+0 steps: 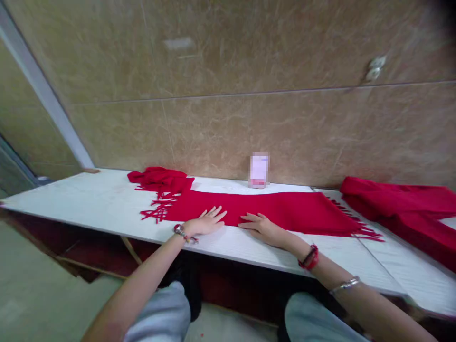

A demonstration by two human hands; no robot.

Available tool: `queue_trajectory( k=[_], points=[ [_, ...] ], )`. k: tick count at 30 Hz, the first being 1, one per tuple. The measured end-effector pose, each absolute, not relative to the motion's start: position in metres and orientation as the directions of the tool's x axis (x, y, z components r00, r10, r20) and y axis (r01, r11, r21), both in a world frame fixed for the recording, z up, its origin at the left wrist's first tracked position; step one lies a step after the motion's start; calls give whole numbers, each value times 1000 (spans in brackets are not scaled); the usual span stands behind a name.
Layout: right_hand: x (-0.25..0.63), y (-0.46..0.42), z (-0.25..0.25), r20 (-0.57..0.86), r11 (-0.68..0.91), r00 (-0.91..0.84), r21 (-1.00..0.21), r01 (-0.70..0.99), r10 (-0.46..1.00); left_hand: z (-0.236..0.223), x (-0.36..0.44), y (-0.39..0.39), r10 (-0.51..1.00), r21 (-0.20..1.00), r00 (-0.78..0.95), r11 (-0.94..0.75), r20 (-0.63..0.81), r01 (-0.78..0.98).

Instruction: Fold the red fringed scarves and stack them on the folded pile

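Note:
A red fringed scarf [263,206] lies stretched out flat along the white table, with tassels at both its left and right ends. My left hand [206,222] rests palm down on the near edge of the scarf, left of its middle, fingers spread. A short way to the right, my right hand [263,229] also lies flat on the near edge, its fingers stretched out. Neither hand grips the cloth. Beyond the scarf's left end sits a crumpled red scarf [160,179], its fringe hanging toward the flat one.
More red cloth [399,204] lies folded at the table's right side. A blurred-out upright phone-like object [259,170] leans on the tiled wall [213,133] behind the scarf. The white tabletop [92,199] has open shelving beneath its front edge. A socket [375,68] is on the wall.

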State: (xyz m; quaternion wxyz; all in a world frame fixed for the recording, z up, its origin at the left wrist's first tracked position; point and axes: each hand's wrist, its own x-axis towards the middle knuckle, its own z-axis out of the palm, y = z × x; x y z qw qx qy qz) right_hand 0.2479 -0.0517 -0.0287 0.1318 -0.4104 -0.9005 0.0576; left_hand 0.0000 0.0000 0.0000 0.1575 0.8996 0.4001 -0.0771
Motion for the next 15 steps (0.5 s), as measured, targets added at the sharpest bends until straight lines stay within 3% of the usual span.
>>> queue_trajectory(
  k=[5,15],
  points=[
    [227,-53,-17,229,636,-596,-182,750,769,-2,-2,5,804,148,576,-557,-150,817],
    [196,-56,-20,80,564,-558,-124,816,826,-5,-2,3,821,92,525,-519,-224,850]
  ],
)
